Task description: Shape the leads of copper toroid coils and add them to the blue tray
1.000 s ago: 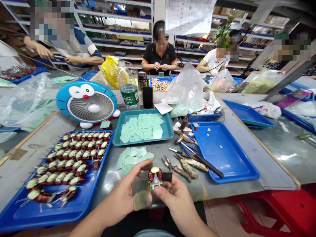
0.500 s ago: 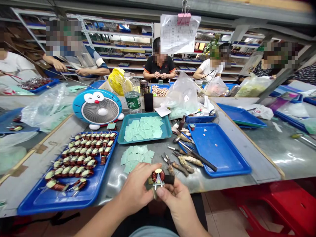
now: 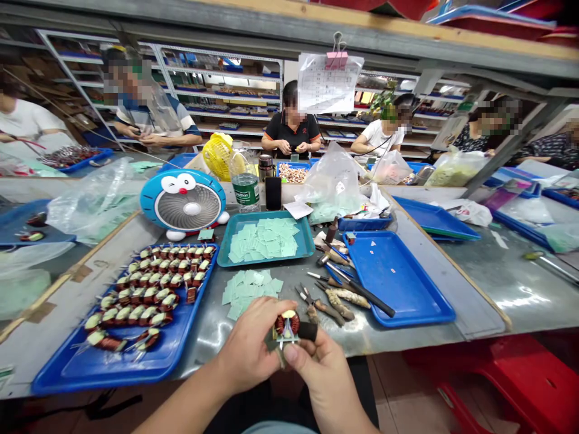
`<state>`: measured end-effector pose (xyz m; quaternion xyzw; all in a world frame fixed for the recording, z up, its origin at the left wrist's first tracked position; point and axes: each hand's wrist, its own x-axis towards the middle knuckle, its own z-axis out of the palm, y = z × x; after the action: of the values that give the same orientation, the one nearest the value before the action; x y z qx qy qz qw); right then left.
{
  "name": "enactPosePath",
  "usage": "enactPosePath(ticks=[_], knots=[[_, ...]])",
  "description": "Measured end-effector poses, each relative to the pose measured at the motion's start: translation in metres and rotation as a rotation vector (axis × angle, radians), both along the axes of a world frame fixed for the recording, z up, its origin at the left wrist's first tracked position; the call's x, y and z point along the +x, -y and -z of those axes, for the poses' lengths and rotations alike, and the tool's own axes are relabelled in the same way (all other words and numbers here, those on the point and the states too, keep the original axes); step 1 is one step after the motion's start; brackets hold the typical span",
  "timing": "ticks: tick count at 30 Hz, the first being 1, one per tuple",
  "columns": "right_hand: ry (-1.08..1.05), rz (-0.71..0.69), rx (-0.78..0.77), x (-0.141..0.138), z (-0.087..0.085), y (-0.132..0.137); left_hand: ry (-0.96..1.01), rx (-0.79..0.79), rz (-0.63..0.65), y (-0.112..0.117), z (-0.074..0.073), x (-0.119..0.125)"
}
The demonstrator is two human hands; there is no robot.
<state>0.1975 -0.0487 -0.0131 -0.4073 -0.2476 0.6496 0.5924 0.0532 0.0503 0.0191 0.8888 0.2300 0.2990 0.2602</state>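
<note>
1. Hands sit close together at the bottom centre of the frame, both curled and closed in around one small part. The left hand (image 3: 248,339) pinches it from the left, and the right hand (image 3: 319,371) comes up from the lower right, its thumb pressed beneath it.
2. Between them, a copper-wound toroid coil (image 3: 287,322) stands tilted, its pale core facing up and toward the head camera. Thin silvery leads (image 3: 284,342) hang below it.
3. A short black sleeve (image 3: 307,331) runs sideways from the coil toward the right hand, so the long axis lies roughly left to right. The coil sits about evenly between the hands, and the sleeve end is nearer the right one.
4. Just above the hands, loose pale green insulating squares (image 3: 251,294) lie on the metal table (image 3: 470,307).
5. To the left, a blue tray (image 3: 113,384) holds rows of finished coils. To the right lie pliers (image 3: 307,295) and other hand tools, beside an almost bare blue tray (image 3: 407,322).
6. Across the table at the top centre, a person in a dark polo shirt (image 3: 289,129) works with both hands.
</note>
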Motion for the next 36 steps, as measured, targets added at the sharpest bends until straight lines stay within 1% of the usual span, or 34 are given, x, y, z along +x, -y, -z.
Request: enactPosePath(ticks=[4,8,16,22,26,29,33,36], knots=[[-0.030,-0.023,-0.029,-0.004,0.001,0.001,0.006,0.061,-0.023,-0.001,0.004,-0.002],[-0.054,-0.029,-0.042,-0.008,0.001,0.003,0.030,0.111,-0.007,-0.002,0.005,-0.003],[-0.029,-0.010,-0.069,-0.011,-0.007,0.003,0.048,0.123,0.033,-0.002,-0.001,-0.002],[-0.044,0.014,-0.029,-0.015,-0.005,0.003,0.036,0.105,0.041,-0.003,0.002,-0.005],[-0.090,0.053,-0.001,-0.019,-0.004,-0.004,-0.024,0.054,0.015,-0.007,0.001,-0.011],[-0.112,0.076,-0.001,-0.023,-0.006,-0.009,-0.082,0.002,-0.026,-0.011,-0.001,-0.022],[-0.161,0.147,-0.010,-0.027,-0.014,-0.015,-0.111,-0.183,-0.078,-0.015,-0.004,-0.040],[-0.126,0.200,-0.053,-0.027,-0.020,-0.018,-0.114,-0.314,-0.097,-0.017,-0.008,-0.048]])
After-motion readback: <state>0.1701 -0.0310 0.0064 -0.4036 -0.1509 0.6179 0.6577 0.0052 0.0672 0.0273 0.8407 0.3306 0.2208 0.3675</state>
